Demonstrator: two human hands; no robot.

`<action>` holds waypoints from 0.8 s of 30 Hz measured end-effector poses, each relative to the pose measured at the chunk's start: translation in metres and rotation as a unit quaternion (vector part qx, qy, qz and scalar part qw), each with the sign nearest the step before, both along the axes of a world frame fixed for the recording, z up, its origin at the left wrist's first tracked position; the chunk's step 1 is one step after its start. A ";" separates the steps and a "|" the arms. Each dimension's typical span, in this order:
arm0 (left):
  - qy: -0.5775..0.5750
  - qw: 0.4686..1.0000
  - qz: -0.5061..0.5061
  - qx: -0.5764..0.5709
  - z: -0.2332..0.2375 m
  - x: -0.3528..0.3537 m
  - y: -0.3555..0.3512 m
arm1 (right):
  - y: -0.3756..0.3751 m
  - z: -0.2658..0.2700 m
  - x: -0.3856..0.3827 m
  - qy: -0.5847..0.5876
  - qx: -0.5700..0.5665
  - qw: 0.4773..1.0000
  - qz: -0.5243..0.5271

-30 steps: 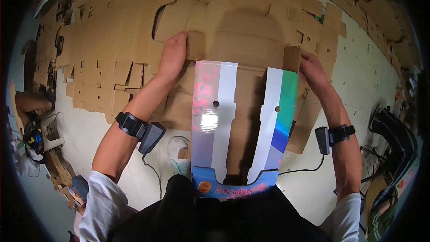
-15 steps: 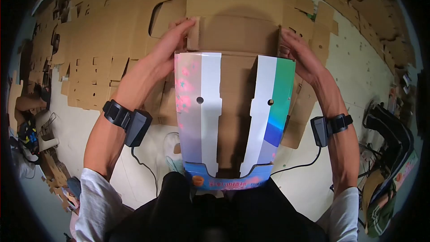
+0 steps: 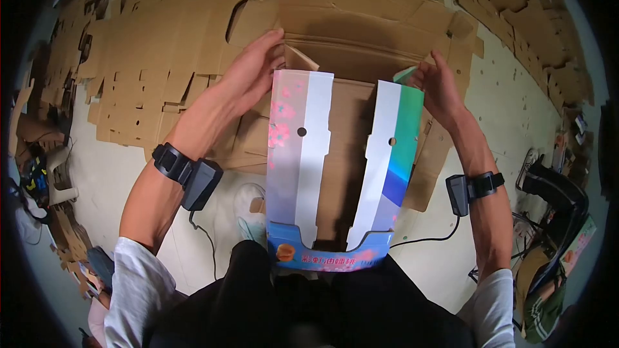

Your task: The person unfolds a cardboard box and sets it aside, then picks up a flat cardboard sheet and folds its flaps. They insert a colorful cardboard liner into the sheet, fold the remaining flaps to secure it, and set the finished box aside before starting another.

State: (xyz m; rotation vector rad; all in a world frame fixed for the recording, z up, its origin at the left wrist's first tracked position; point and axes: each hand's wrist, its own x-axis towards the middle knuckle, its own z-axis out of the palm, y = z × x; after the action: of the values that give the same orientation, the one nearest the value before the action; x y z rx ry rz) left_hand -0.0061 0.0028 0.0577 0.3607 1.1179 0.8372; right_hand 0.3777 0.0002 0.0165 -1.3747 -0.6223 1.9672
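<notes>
A partly folded cardboard box rests against my lap, with pink flowers printed on its left side and green and blue on its right. White strips with round holes line both long sides, and the inside is plain brown. At the far left corner, my left hand has its fingers curled at the edge beside a small brown flap. My right hand is at the far right corner, its fingers bent around a small green flap and its thumb raised. The brown far panel leans back, away from the box.
Flat brown cardboard sheets with cut slots cover the floor ahead and to the left. A black chair-like object stands at the right. A person's arm shows at the far left edge. Cables hang from both wrist devices.
The far panel has swung back from its upright position, and the corner flaps now stick out at an angle. The near part of the box has shifted slightly right. Both hands stay at the far corners.
</notes>
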 end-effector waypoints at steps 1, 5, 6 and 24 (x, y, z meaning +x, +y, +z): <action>-0.054 0.998 -0.014 0.007 -0.015 -0.010 0.003 | 0.003 -0.001 0.004 0.026 -0.010 0.999 0.030; -0.123 0.991 -0.048 0.014 -0.039 -0.031 0.003 | -0.009 0.016 0.003 -0.042 -0.051 0.998 0.023; -0.104 0.993 -0.049 0.012 -0.031 -0.027 0.000 | -0.013 0.021 0.001 -0.091 -0.056 0.993 0.044; 0.228 0.955 -0.112 0.152 -0.038 0.034 -0.048 | -0.069 0.019 -0.065 -0.250 0.059 0.959 -0.118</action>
State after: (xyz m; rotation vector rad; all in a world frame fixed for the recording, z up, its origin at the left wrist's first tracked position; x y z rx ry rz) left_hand 0.0275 -0.0450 0.0193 0.9591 1.3426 0.7403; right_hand 0.3131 -0.0688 0.0356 -1.7924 -0.7468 1.3759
